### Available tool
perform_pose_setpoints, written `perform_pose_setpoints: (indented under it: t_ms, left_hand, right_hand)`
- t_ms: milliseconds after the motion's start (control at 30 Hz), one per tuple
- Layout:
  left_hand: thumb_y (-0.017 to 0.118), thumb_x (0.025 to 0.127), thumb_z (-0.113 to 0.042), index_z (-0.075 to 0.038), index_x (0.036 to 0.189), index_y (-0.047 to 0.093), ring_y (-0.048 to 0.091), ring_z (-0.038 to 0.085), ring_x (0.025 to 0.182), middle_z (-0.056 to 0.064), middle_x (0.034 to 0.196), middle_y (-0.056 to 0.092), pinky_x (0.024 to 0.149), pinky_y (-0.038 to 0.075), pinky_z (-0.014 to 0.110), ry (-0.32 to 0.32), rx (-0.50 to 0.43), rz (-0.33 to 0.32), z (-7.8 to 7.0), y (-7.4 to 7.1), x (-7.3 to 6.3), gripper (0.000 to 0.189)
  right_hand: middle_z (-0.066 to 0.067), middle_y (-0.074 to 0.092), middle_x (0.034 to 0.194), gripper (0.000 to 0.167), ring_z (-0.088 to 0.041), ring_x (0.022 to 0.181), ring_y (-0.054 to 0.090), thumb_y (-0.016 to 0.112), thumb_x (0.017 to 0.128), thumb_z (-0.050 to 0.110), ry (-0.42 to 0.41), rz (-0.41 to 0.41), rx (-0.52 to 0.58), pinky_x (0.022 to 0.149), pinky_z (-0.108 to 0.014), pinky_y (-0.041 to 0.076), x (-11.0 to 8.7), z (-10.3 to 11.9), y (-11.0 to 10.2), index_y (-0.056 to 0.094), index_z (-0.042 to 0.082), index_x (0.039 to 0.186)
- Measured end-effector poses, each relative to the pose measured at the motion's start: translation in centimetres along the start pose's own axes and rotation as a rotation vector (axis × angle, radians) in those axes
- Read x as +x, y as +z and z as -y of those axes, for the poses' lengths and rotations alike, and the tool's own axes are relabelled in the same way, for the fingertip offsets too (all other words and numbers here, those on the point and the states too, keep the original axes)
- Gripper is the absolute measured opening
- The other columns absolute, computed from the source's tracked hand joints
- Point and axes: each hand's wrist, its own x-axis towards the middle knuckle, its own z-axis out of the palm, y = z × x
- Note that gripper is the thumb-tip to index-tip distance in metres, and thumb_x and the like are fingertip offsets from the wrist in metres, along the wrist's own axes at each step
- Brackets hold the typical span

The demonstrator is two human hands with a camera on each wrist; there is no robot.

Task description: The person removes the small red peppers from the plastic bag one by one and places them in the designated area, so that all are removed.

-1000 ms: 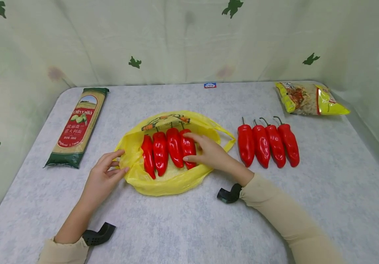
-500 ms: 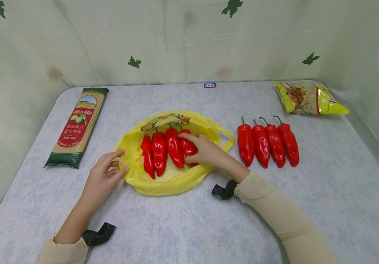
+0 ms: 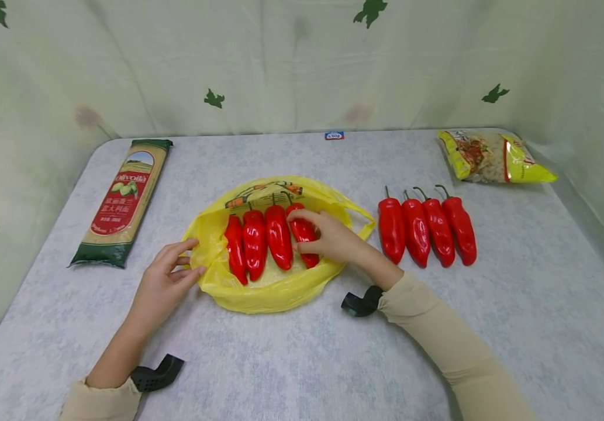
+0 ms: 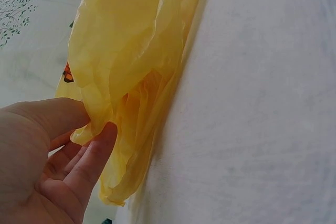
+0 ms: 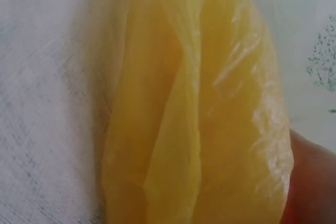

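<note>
The left hand [image 3: 167,275] pinches the bag [image 3: 270,299] at its left edge, while the right hand [image 3: 333,241] curls its fingers over the rightmost pepper [image 3: 303,233] of four lying inside.

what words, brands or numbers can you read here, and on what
"Olivoilà": green-ended pack
"意大利面": same pack, lower on its red label; the line above is blurred, the smaller print below too small to read surely
"FOX'S": small blue-and-red label, upside down
Yellow-ended pack: lettering too small and blurred to read
Yellow bag: printing beside its orange pictures too small to read
</note>
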Motion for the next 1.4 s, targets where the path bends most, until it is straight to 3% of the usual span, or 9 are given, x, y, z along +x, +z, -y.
perform_pose_setpoints:
  t_ms: [167, 467, 600, 767, 933, 1100, 1400]
  left_hand:
    - [0.067, 0.078, 0.001, -0.001, 0.128, 0.046, 0.049, 0.007, 0.090, 0.014, 0.119, 0.047, 0.071, 0.044, 0.007, -0.005, 0.007, 0.000, 0.0, -0.1, -0.1, 0.055]
    - [0.067, 0.079, -0.002, -0.002, 0.128, 0.047, 0.050, 0.008, 0.090, 0.012, 0.119, 0.047, 0.072, 0.045, 0.008, -0.016, 0.016, 0.001, -0.1, -0.1, -0.1, 0.053]
    - [0.067, 0.078, 0.000, -0.002, 0.128, 0.047, 0.049, 0.007, 0.089, 0.013, 0.119, 0.047, 0.071, 0.044, 0.007, -0.005, 0.002, 0.000, -0.3, -0.2, -0.1, 0.054]
    - [0.067, 0.078, 0.001, -0.001, 0.127, 0.047, 0.049, 0.006, 0.088, 0.013, 0.118, 0.047, 0.071, 0.045, 0.008, -0.002, 0.003, 0.001, -0.3, -0.1, -0.1, 0.053]
    - [0.067, 0.079, -0.002, -0.003, 0.128, 0.047, 0.050, 0.005, 0.089, 0.010, 0.119, 0.047, 0.072, 0.045, 0.009, -0.014, 0.018, 0.004, 0.0, -0.1, 0.0, 0.053]
    - [0.067, 0.079, -0.002, -0.003, 0.128, 0.047, 0.049, 0.006, 0.090, 0.010, 0.119, 0.047, 0.072, 0.046, 0.009, -0.016, 0.028, 0.001, 0.2, -0.1, 0.0, 0.053]
    - [0.067, 0.079, -0.003, -0.002, 0.128, 0.047, 0.049, 0.005, 0.090, 0.009, 0.120, 0.047, 0.072, 0.045, 0.009, -0.029, 0.022, 0.006, 0.3, -0.1, 0.0, 0.053]
  right_hand:
    - [-0.003, 0.045, 0.106, 0.050, -0.020, 0.084, 0.043, 0.070, 0.079, 0.022, -0.112, -0.029, 0.101, 0.062, -0.029, 0.042, -0.7, 0.3, -0.5, 0.049, 0.021, 0.124]
    - [-0.003, 0.044, 0.103, 0.050, -0.020, 0.085, 0.047, 0.072, 0.077, 0.021, -0.146, -0.117, 0.179, 0.065, -0.035, 0.050, -3.8, 2.7, -2.1, 0.052, 0.026, 0.122]
    - [-0.001, 0.043, 0.100, 0.050, -0.018, 0.087, 0.047, 0.072, 0.077, 0.021, -0.165, -0.168, 0.206, 0.069, -0.035, 0.050, -6.3, 3.2, -3.2, 0.052, 0.029, 0.121]
    - [0.003, 0.045, 0.109, 0.053, -0.013, 0.095, 0.044, 0.073, 0.076, 0.014, -0.197, -0.296, 0.132, 0.075, -0.029, 0.049, -10.6, 2.8, -4.8, 0.052, 0.025, 0.124]
    - [0.005, 0.045, 0.113, 0.062, -0.011, 0.097, 0.042, 0.074, 0.074, 0.008, -0.103, -0.394, 0.007, 0.074, -0.020, 0.048, -15.0, 1.0, -6.0, 0.049, 0.024, 0.128]
    - [0.000, 0.044, 0.112, 0.063, -0.014, 0.097, 0.041, 0.071, 0.077, 0.011, 0.048, -0.386, -0.011, 0.072, -0.022, 0.050, -18.0, -1.2, -5.8, 0.044, 0.024, 0.132]
    - [-0.010, 0.041, 0.115, 0.066, -0.026, 0.092, 0.048, 0.070, 0.079, 0.025, 0.245, -0.325, 0.002, 0.063, -0.027, 0.051, -19.3, -4.4, -4.5, 0.038, 0.026, 0.137]
